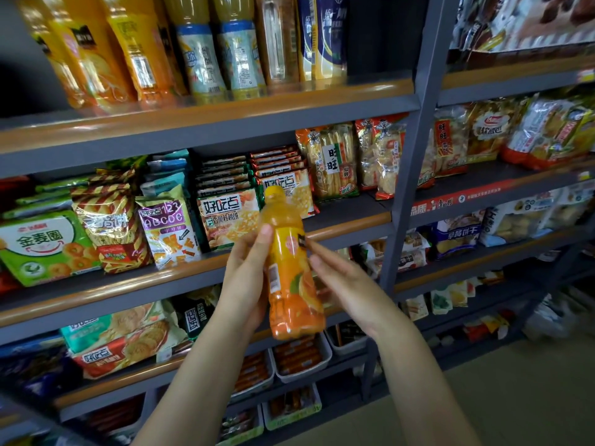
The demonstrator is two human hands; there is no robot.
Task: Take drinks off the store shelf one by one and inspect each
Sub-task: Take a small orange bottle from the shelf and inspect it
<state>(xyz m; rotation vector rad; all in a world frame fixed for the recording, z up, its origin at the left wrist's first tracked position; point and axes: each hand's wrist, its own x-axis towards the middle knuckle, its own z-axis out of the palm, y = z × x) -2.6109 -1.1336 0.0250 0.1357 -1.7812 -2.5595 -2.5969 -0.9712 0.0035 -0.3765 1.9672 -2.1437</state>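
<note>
2 bare hands meet in front of the snack shelves, with an orange drink bottle (pixel 291 268) upright between them, tilted slightly left at the cap. The left hand (pixel 246 280) is wrapped around its left side, thumb pressed near the neck. The right hand (pixel 346 284) is loosely open just beside the label, fingertips touching or nearly touching it; I cannot tell which. On the top shelf (pixel 206 119), far and left, stands a row of bottled drinks (pixel 206 56).
</note>
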